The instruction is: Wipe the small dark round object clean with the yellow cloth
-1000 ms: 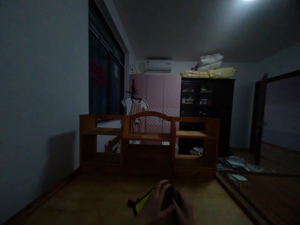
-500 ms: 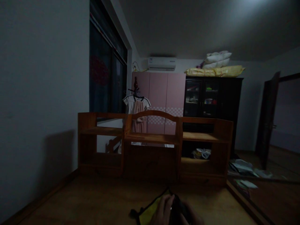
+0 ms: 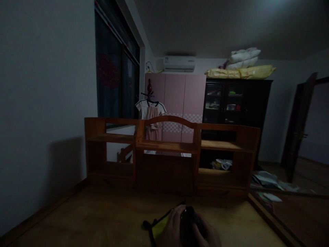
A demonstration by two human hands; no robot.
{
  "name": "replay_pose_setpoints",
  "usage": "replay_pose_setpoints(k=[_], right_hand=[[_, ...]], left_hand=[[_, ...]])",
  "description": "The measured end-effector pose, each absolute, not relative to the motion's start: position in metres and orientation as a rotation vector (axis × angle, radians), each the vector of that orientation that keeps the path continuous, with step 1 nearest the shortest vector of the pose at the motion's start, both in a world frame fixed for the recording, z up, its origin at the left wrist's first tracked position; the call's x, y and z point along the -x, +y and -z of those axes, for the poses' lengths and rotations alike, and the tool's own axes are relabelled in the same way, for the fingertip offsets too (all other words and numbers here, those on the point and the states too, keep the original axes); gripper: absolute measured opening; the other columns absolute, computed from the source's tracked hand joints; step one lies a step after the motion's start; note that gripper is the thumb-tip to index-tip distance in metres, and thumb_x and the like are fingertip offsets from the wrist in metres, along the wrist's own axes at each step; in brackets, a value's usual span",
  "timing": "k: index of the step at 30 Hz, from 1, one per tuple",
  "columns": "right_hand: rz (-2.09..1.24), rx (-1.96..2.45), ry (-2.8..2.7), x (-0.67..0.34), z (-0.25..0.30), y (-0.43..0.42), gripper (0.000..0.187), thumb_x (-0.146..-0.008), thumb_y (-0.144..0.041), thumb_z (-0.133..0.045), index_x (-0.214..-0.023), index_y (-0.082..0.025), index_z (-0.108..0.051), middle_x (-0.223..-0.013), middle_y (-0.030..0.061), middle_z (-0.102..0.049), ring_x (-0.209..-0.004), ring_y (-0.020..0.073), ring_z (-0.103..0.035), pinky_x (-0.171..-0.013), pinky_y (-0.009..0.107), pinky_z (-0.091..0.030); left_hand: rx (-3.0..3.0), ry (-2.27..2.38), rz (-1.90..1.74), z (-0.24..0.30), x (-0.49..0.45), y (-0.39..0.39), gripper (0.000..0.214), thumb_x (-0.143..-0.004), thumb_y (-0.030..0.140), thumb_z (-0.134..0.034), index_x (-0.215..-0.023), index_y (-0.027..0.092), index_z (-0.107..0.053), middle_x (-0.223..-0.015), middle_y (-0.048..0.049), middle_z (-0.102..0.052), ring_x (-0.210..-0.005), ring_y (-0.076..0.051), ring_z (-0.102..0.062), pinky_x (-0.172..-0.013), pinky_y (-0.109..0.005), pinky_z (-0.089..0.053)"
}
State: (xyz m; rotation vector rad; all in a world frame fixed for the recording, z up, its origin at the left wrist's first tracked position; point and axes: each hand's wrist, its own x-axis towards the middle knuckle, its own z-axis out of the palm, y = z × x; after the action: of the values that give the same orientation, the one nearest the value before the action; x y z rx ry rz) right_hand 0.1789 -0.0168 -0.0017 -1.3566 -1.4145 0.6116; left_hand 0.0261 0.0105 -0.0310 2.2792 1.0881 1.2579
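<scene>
A: What is at the near edge of the desk (image 3: 102,219)?
B: The left hand (image 3: 171,229) curls over a dark object (image 3: 189,224). The right hand (image 3: 209,236) lies against it, its grip too dim to judge. A yellow-and-black cloth (image 3: 158,229) lies under them, showing just to their left.
A: And the far edge?
B: A wooden shelf unit (image 3: 167,147) spans it. Beyond it stand a pink wardrobe (image 3: 177,96) and a dark cabinet (image 3: 231,103).
</scene>
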Motion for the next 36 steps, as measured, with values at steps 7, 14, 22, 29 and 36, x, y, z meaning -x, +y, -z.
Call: replay_pose_setpoints(k=[7, 14, 22, 29, 36], right_hand=[[-0.737, 1.235, -1.597, -0.190, 0.015, -0.017, 0.044, -0.084, -0.043, -0.050, -0.120, -0.019, -0.060, -0.113, 0.0089, -0.067, -0.105, 0.0273, -0.061, -0.093, 0.040, -0.046], [-0.623, 1.169, -1.726, -0.194, 0.016, -0.015, 0.036, -0.089, -0.036, -0.047, -0.119, -0.020, -0.058, -0.109, 0.0092, -0.067, -0.099, 0.0261, -0.062, -0.088, 0.038, -0.048], [-0.443, 1.216, -1.799, -0.196, 0.022, -0.014, 0.025, -0.090, -0.033, -0.045, -0.104, -0.018, -0.061, -0.088, 0.0090, -0.071, -0.076, 0.0238, -0.066, -0.070, 0.032, -0.050], [-0.362, 1.234, -1.768, -0.192, 0.028, -0.014, 0.026, -0.090, -0.030, -0.044, -0.107, -0.018, -0.059, -0.089, 0.0090, -0.071, -0.076, 0.0231, -0.068, -0.066, 0.029, -0.049], [-0.372, 1.276, -1.726, -0.192, 0.020, -0.017, 0.024, -0.087, -0.033, -0.050, -0.099, -0.018, -0.064, -0.082, 0.0066, -0.071, -0.070, 0.0223, -0.067, -0.060, 0.027, -0.046]], left_hand=[[-2.235, 1.062, -1.304, 0.022, -0.027, -0.002, 0.083, -0.064, 0.018, -0.073, -0.135, 0.024, -0.031, -0.136, -0.0106, -0.040, -0.126, -0.029, -0.040, -0.108, -0.050, -0.035], [-2.335, 1.072, -1.282, 0.013, -0.025, -0.009, 0.080, -0.067, 0.016, -0.070, -0.135, 0.023, -0.030, -0.135, -0.0092, -0.040, -0.126, -0.026, -0.039, -0.109, -0.046, -0.034], [-2.524, 1.035, -1.214, 0.011, -0.022, -0.009, 0.083, -0.067, 0.030, -0.075, -0.135, 0.022, -0.030, -0.134, -0.0100, -0.042, -0.126, -0.027, -0.038, -0.108, -0.047, -0.034], [-2.585, 1.042, -1.201, 0.006, -0.021, -0.011, 0.082, -0.068, 0.026, -0.074, -0.136, 0.021, -0.029, -0.134, -0.0101, -0.042, -0.126, -0.027, -0.038, -0.109, -0.045, -0.034], [-2.528, 1.043, -1.260, 0.008, -0.021, -0.011, 0.081, -0.066, 0.030, -0.075, -0.134, 0.022, -0.031, -0.132, -0.0108, -0.044, -0.125, -0.028, -0.041, -0.107, -0.047, -0.035]])
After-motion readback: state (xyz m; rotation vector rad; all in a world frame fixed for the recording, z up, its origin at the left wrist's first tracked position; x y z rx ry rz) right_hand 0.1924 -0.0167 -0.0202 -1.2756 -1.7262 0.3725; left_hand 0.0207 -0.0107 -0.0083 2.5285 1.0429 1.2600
